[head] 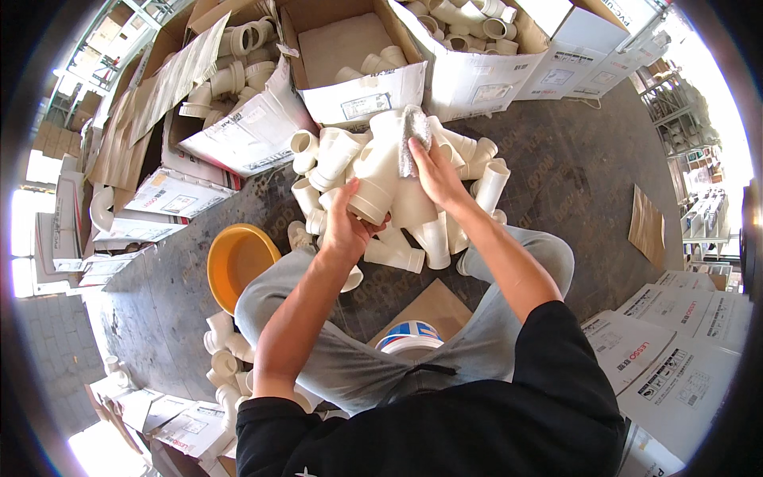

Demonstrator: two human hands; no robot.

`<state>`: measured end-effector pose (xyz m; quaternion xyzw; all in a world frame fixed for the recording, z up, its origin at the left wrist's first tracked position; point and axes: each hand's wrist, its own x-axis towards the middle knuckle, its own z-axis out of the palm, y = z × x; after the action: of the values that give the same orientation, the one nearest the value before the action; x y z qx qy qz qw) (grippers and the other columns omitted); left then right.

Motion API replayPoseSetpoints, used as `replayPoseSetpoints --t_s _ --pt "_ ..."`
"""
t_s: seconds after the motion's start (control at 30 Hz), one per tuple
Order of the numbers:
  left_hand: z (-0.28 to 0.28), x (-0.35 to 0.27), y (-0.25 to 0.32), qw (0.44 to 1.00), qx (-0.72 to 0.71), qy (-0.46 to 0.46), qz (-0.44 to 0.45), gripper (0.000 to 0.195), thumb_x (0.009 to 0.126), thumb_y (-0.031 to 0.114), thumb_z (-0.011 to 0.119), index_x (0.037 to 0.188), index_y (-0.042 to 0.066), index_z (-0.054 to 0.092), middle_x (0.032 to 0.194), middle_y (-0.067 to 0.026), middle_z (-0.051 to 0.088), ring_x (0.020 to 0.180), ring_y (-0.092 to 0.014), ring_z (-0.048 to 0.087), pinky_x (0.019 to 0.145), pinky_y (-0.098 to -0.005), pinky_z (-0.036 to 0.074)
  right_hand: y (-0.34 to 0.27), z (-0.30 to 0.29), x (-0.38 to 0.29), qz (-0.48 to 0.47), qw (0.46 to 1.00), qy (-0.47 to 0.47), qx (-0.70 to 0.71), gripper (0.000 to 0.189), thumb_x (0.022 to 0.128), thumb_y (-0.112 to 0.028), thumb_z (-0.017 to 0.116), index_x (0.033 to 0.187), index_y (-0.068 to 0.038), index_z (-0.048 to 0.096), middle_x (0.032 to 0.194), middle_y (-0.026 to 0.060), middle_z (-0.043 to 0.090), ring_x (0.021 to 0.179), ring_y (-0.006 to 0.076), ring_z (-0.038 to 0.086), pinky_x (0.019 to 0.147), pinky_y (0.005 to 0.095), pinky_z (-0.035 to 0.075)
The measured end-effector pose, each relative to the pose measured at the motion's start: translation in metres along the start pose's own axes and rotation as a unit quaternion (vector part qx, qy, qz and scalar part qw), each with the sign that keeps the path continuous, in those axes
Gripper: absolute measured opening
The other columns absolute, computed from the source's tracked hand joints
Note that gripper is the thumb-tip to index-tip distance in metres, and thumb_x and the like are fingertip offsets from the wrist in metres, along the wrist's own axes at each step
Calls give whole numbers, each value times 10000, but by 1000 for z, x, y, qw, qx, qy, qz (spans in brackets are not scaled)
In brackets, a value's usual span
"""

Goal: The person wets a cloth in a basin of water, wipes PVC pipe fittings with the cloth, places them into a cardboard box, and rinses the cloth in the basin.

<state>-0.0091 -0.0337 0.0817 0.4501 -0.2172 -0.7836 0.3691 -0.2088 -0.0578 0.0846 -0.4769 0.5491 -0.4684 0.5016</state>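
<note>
A large white PVC wye fitting (pixel 378 173) is held up in front of me, above a heap of smaller fittings. My left hand (pixel 351 223) grips the open end of its angled branch. In my right hand (pixel 438 173) is a greyish-white cloth (pixel 414 143), pressed against the fitting's straight body. Beneath and around it lies the heap of white PVC pipe fittings (pixel 435 241), mostly branch pieces. My hands and the wye hide the middle of the heap.
Cardboard boxes of fittings stand ahead, including a middle box (pixel 360 86), a right one (pixel 495 77) and a left one (pixel 256 128). An orange basin (pixel 238 262) sits by my left knee. More fittings (pixel 223 337) lie at left. Closed cartons (pixel 673 352) line the right.
</note>
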Motion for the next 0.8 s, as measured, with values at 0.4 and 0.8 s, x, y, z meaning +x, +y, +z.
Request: replayPoseSetpoints --t_s 0.4,0.8 --pt "-16 24 -2 988 -124 91 30 621 960 562 537 1408 135 487 1324 -47 590 1138 -229 608 926 -411 528 16 25 -29 -318 835 -115 -434 676 973 -383 601 1561 -149 362 1639 123 306 1506 381 275 1244 503 239" --pt "8 4 4 996 -78 52 7 612 900 514 616 1328 92 501 1177 -114 624 918 -273 643 728 -402 568 -6 -6 2 -24 998 -20 -55 655 1063 -473 439 1532 -22 362 1429 247 536 1312 308 529 1106 360 383"
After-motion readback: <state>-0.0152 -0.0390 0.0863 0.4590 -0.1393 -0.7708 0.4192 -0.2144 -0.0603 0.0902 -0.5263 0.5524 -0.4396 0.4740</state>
